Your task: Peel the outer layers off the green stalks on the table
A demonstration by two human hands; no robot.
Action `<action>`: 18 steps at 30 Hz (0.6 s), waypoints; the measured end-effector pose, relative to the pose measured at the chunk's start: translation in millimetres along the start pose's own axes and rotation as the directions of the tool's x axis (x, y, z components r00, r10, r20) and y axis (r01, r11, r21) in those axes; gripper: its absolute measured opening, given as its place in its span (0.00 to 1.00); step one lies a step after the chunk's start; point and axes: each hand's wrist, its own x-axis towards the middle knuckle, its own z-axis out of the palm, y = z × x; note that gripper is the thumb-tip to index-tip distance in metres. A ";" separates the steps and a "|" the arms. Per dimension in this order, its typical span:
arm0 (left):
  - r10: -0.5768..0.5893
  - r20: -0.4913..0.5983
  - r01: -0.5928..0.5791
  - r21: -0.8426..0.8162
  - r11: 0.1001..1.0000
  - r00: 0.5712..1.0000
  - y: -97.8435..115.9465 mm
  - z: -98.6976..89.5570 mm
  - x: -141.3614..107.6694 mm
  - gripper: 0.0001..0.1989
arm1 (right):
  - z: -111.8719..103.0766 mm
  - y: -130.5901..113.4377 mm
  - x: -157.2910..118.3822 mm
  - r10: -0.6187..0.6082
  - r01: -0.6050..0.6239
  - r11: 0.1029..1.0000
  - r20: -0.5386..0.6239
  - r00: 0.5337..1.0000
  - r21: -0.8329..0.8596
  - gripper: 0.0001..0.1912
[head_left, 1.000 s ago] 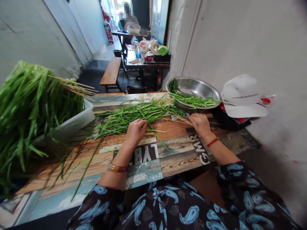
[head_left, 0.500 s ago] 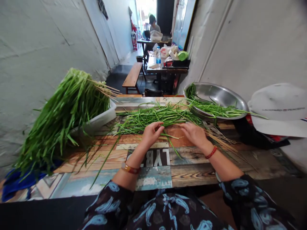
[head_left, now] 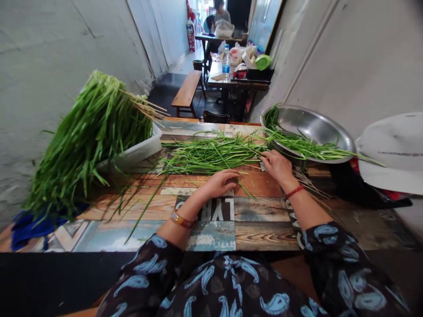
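A loose pile of green chives [head_left: 211,154] lies across the wooden-patterned table in front of me. Just below its near edge rests my left hand [head_left: 220,182], fingers bent and thumb apart, with a stray stalk [head_left: 245,188] by the fingertips. My right hand [head_left: 279,167] is at the pile's right end, close to the metal bowl. Its fingers are drawn together at the stalks, and what they pinch is too small to make out. Thin bamboo skewers [head_left: 309,182] lie partly beneath my right wrist.
A steel bowl [head_left: 345,132] at the right holds more chives. On the left, a white tub [head_left: 145,152] carries a tall heap of chives with skewers on top. A white cap [head_left: 393,149] and blue cloth [head_left: 31,229] lie at the sides. Beyond, a person sits behind tables.
My right hand has moved from the pile's near edge to its right end beside the bowl. My left hand has shifted slightly right and nearer me. The view has tipped downward.
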 end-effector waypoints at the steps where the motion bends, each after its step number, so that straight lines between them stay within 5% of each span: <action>1: -0.012 -0.025 0.012 -0.020 1.000 1.000 -1.4 0.6 0.0 0.17 | 2.8 -4.0 4.9 0.009 -0.009 1.000 -0.002 1.000 -0.016 0.14; 7: -0.180 -0.230 0.147 -0.151 0.977 0.956 -1.6 -2.5 -0.7 0.11 | -7.4 -18.4 7.9 -0.038 0.037 0.999 -0.015 0.999 -0.034 0.15; 12: -0.380 -0.450 0.192 -0.409 0.892 0.808 -4.8 -16.0 0.7 0.11 | -42.8 -23.5 -30.7 -0.273 0.268 0.962 -0.123 0.954 -0.053 0.18; 15: -0.449 -0.524 0.160 -0.506 0.848 0.723 -7.3 -27.1 0.3 0.13 | -43.7 -11.9 -55.0 -0.350 0.348 0.935 -0.019 0.936 -0.070 0.17; 18: -0.458 -0.545 0.147 -0.519 0.842 0.702 -8.1 -34.9 -1.0 0.14 | -33.0 9.4 -65.1 -0.292 0.296 0.953 0.067 0.954 -0.058 0.16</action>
